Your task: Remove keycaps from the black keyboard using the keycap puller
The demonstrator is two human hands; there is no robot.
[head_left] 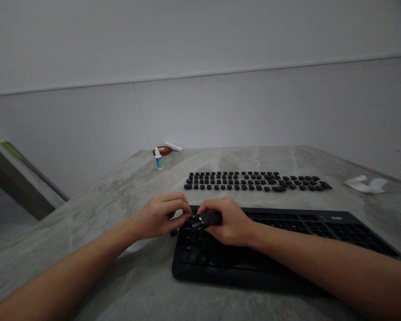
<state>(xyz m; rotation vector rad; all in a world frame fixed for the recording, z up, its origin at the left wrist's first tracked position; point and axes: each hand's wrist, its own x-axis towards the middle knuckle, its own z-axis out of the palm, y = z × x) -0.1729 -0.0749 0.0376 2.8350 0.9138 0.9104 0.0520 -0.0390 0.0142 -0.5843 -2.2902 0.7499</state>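
Observation:
A black keyboard (240, 263) lies in front of me, with many of its keycaps off. My left hand (162, 216) is at its upper left corner, thumb and forefinger pinched together. Whatever those fingertips hold is too small to make out. My right hand (229, 220) is closed around a short dark object with a shiny end (207, 220), held over the left part of the keyboard. The kind of object cannot be told. Loose black keycaps (234, 182) are laid out in rows beyond the keyboard. A small dark piece (173, 232) shows beside the keyboard's left edge.
A small white spray bottle (158, 159) with a blue label stands at the back left of the marbled table (120, 276). Behind it are a reddish-brown object (162, 151) and a white flat piece (173, 146). Crumpled white tissue (366, 184) lies at the right.

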